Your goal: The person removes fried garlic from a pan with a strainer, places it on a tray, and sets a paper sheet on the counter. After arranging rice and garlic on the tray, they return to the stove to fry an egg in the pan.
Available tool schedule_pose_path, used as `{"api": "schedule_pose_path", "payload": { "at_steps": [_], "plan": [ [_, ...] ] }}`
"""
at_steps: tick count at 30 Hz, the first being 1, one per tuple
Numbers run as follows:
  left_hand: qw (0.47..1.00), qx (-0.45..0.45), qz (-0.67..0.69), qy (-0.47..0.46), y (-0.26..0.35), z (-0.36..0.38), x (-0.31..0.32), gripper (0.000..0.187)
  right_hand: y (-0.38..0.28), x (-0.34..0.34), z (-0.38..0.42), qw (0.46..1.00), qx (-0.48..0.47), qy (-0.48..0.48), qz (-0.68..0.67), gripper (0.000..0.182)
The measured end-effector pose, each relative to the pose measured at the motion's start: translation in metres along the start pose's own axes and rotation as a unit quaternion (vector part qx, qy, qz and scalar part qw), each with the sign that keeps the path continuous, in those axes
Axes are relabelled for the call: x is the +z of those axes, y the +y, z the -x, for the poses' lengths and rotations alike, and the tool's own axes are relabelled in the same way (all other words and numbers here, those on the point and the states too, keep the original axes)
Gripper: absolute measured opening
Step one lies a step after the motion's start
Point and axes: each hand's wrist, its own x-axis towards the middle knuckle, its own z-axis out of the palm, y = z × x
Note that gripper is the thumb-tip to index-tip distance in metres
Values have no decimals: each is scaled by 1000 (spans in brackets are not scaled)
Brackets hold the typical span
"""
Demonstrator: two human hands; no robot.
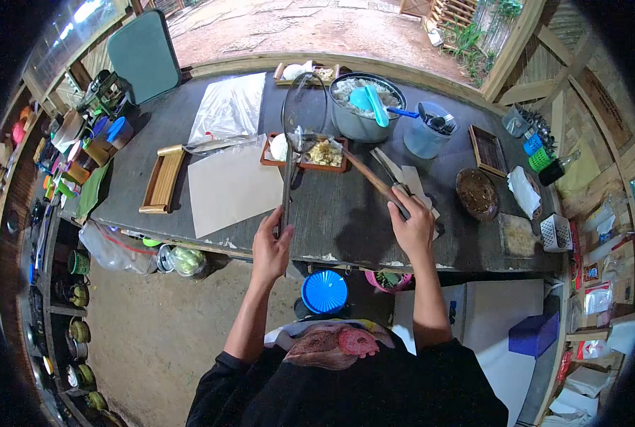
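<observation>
My left hand (270,247) is closed round the long handle of a round mesh strainer (307,99), which stands tilted up over the far side of the table. In my right hand (412,220) is the wooden handle of a spatula (371,178); its metal head reaches the strainer and a small tray. That tray (339,168) is reddish-brown and carries a white rice mound (279,147) and pale yellowish food pieces (326,153). Behind it stands a large pot (351,127) of rice with a turquoise scoop (367,101).
Left of the tray lie brown paper (235,191), a plastic sheet (228,107) and a bamboo tray (163,181). To the right are a cutlery bucket (426,142), a wooden tray (489,169) and a stone mortar (476,193). A second filled tray (278,73) sits at the back edge.
</observation>
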Motion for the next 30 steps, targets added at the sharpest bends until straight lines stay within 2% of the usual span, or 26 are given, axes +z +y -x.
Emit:
{"api": "schedule_pose_path", "payload": {
  "at_steps": [3,5,7,10,14,16,17,19,20,22,26,30],
  "plan": [
    [1000,1,10,-8,-1,1,0,44,1,13,-11,997,-50,57,-6,29],
    [1000,11,4,-12,-1,1,1,44,-8,17,-19,999,-28,30,18,31],
    [999,-27,22,-18,0,4,2,44,-13,23,-23,998,-44,43,30,31],
    [1000,-9,4,-17,3,5,2,44,-15,23,-24,996,-53,0,66,34],
    [1000,-21,1,-15,-1,4,2,45,-8,18,-15,995,-66,-10,74,33],
    [999,18,-39,-22,-5,2,2,47,-2,18,-12,994,-74,5,79,32],
    [999,18,-38,-23,-4,3,2,47,-1,18,-12,994,-73,5,80,32],
    [996,-76,21,-37,9,5,2,47,-7,18,-16,997,-48,11,52,32],
    [996,-76,20,-39,6,4,3,47,-11,19,-18,997,-47,12,53,32],
    [999,-13,23,-32,-1,3,5,47,-16,19,-21,998,-36,-7,54,32],
    [1000,-2,24,-8,0,3,4,45,-13,15,-17,998,-49,-3,46,31],
    [999,-24,26,-15,-1,2,1,45,-4,16,-15,1000,-5,-5,-23,30]
  ]
}}
